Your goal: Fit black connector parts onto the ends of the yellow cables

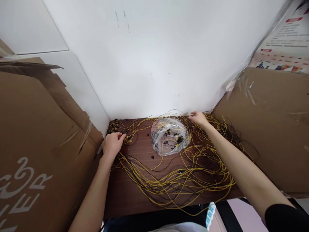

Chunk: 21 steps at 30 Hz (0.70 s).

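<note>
On the left of the dark brown tabletop (140, 151), my left hand (112, 144) has thumb and forefinger pinched together beside small yellow and black connectors (129, 139). What sits between those fingertips is too small to make out. My right hand (198, 118) is at the back right, fingers closed at the far edge of the tangled wires (217, 129), where thin wires run up to the fingertips. A loose bundle of yellow and black wires (156, 187) sweeps from under my left hand across the front. Between my hands lies a clear plastic bag (159, 146) with small black and yellow parts.
Cardboard boxes (36, 129) (270, 129) stand close on both sides, and a white wall (154, 64) rises behind the tabletop. A few small black pieces (152, 157) lie loose on the wood. Some wires hang over the front edge.
</note>
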Available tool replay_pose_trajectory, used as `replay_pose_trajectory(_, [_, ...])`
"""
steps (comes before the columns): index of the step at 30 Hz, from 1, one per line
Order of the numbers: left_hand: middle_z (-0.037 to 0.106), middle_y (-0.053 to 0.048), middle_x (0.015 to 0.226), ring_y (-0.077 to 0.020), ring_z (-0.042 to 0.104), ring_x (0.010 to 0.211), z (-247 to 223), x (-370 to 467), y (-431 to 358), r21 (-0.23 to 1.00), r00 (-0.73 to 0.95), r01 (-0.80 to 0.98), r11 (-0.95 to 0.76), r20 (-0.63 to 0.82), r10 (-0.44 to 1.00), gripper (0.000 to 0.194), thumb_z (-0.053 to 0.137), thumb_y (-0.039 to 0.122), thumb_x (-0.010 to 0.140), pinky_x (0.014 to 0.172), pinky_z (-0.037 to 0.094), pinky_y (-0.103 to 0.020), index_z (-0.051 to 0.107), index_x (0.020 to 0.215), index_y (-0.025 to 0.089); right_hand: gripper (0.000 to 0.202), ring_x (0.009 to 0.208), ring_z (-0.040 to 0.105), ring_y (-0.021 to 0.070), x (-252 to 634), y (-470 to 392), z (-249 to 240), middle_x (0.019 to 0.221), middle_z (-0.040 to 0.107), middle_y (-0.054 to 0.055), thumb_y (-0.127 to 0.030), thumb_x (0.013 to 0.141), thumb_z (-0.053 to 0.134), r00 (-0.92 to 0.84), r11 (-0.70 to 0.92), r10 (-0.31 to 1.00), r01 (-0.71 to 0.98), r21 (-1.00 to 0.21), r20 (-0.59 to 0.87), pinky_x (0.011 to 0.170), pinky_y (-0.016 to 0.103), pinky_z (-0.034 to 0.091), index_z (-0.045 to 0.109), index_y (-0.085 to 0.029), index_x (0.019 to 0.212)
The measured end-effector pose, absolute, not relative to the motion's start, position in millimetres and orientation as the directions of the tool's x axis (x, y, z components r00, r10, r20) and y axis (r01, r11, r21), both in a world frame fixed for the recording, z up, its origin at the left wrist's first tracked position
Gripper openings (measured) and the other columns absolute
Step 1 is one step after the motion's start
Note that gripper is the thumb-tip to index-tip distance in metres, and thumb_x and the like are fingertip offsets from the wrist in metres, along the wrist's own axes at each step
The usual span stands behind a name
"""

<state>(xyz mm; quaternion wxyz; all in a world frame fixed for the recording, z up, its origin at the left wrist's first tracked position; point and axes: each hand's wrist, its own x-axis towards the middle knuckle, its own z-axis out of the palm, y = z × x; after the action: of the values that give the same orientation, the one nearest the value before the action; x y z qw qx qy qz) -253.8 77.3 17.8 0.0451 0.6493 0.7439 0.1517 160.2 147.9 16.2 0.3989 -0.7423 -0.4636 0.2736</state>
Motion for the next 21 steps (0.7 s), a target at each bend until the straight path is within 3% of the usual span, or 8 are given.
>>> replay_pose_trajectory(2, [0.070,-0.010,0.085,-0.0274,0.062,0.081,15.2,-252.9,77.8,0.263,-0.107,0.962,0.068,0.137,0.985,0.038,0.045,0.047,0.081,0.062,0.041,-0.031,0.072,0.090,0.021,0.034,0.064,0.057,0.0158,159.3,147.2,16.0,0.066,0.063,0.004,-0.016,0.064,0.071,0.398,-0.240,0.918,0.569,-0.786,0.008,0.066,0.027,0.044,0.065,-0.011,0.096])
replay_pose_trajectory(5, [0.071,-0.007,0.086,-0.0259,0.061,0.083,10.8,-252.9,79.2,0.266,-0.058,0.964,0.013,0.160,0.985,0.034,0.050,0.043,0.080,0.067,0.042,-0.030,0.072,0.090,0.020,0.029,0.085,0.060,0.0216,150.2,142.5,17.8,0.087,0.066,0.010,-0.024,0.068,0.067,0.249,-0.128,0.960,0.797,-0.590,0.129,0.080,0.032,0.043,0.068,-0.013,0.096])
replay_pose_trajectory(8, [0.071,-0.006,0.089,-0.0261,0.060,0.088,8.6,-252.4,78.6,0.271,-0.072,0.962,0.023,0.170,0.983,0.034,0.053,0.041,0.079,0.070,0.043,-0.030,0.071,0.097,0.018,0.029,0.089,0.059,0.0218,135.0,133.9,23.9,0.100,0.063,0.012,-0.027,0.076,0.058,0.116,0.012,0.958,0.897,-0.443,0.261,0.085,0.035,0.043,0.067,-0.015,0.101])
replay_pose_trajectory(16, [0.070,-0.004,0.090,-0.0266,0.056,0.092,4.5,-248.1,70.3,0.280,-0.048,0.960,-0.006,0.187,0.981,0.034,0.054,0.037,0.079,0.076,0.044,-0.033,0.068,0.104,0.018,0.018,0.092,0.060,0.0192,85.4,91.2,42.8,0.097,0.066,0.007,-0.021,0.080,0.053,-0.130,0.405,0.867,0.746,-0.529,0.481,0.086,0.032,0.044,0.068,-0.016,0.089])
replay_pose_trajectory(18, [0.070,-0.004,0.090,-0.0260,0.055,0.091,0.7,-248.4,69.7,0.286,-0.034,0.958,-0.029,0.215,0.976,0.032,0.053,0.036,0.080,0.077,0.044,-0.033,0.068,0.103,0.019,0.017,0.088,0.061,0.0179,71.7,76.4,44.1,0.093,0.068,0.005,-0.020,0.081,0.053,-0.216,0.487,0.849,0.674,-0.555,0.483,0.080,0.031,0.045,0.068,-0.018,0.089])
replay_pose_trajectory(21, [0.069,-0.006,0.090,-0.0261,0.055,0.089,-4.7,-250.2,70.1,0.302,-0.009,0.951,-0.070,0.252,0.968,0.031,0.053,0.036,0.080,0.077,0.043,-0.034,0.069,0.100,0.018,0.016,0.079,0.062,0.0163,50.8,55.0,41.8,0.087,0.069,0.004,-0.020,0.083,0.053,-0.443,0.579,0.814,0.562,-0.591,0.376,0.071,0.029,0.046,0.068,-0.019,0.089])
